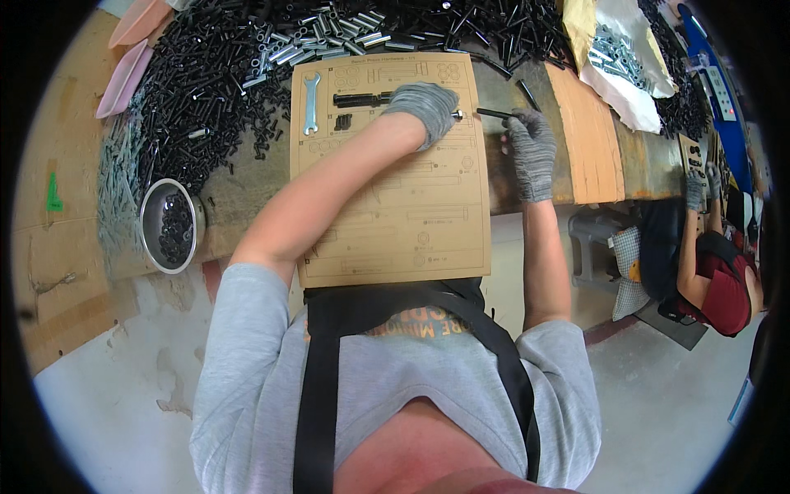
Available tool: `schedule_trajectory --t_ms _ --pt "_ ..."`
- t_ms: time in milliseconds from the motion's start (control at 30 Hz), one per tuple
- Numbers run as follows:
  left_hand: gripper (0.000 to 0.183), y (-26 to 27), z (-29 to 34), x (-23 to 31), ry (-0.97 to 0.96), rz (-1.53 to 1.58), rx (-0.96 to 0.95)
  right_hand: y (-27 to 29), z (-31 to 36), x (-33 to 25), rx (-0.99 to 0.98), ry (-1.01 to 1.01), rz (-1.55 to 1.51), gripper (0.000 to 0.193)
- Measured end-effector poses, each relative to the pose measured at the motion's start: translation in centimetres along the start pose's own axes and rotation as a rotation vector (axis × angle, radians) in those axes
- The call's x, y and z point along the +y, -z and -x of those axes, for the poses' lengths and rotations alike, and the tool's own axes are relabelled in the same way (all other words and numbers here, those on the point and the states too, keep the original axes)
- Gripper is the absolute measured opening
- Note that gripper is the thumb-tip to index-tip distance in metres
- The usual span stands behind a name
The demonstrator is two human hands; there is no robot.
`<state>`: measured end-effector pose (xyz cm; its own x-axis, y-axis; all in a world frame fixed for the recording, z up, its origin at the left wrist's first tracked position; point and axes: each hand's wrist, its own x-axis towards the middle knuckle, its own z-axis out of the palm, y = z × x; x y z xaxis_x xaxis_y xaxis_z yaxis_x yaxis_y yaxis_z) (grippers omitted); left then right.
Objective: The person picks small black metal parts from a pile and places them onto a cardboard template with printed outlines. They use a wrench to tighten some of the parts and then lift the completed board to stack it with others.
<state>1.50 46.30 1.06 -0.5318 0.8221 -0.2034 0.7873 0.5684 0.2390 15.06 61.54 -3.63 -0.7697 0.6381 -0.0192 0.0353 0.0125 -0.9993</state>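
A printed brown cardboard sheet lies in front of me, overhanging the table's near edge. My left hand, in a grey knit glove, is over its upper part with the fingers curled. A small silvery piece shows at those fingertips; most of the grip is hidden. Just off the sheet's right edge, my gloved right hand pinches a long black bolt pointing left. On the sheet lie a silver open-end wrench, long black bolts and short black screws.
Heaped black bolts cover the far left, with silver sleeves at the back. A metal bowl holds black parts. Silver screws lie on white paper, near flat cardboard. At right, a co-worker's gloved hands work.
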Motion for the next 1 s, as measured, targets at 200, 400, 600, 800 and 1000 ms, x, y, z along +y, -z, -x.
schedule_trajectory --t_ms 200,400,600,800,1000 --pt "0.024 1.3 -1.4 -2.2 -0.015 0.586 0.233 0.7 0.7 -0.6 -0.124 0.112 0.148 0.016" --pt "0.02 -0.9 0.6 -2.6 -0.07 0.37 0.105 -2.3 1.0 -0.8 -0.258 0.319 0.645 0.023" --pt "0.027 -1.2 2.1 -2.1 -0.062 0.068 0.205 -2.3 0.6 -1.6 -0.212 0.305 0.773 0.029" --pt "0.031 -1.9 2.5 -2.3 -0.065 0.117 0.182 -2.8 0.2 -0.3 -0.169 0.346 0.785 0.029" --pt "0.036 -2.1 2.7 -2.2 -0.042 0.139 0.215 0.0 -2.8 -0.2 0.027 0.188 0.563 0.036"
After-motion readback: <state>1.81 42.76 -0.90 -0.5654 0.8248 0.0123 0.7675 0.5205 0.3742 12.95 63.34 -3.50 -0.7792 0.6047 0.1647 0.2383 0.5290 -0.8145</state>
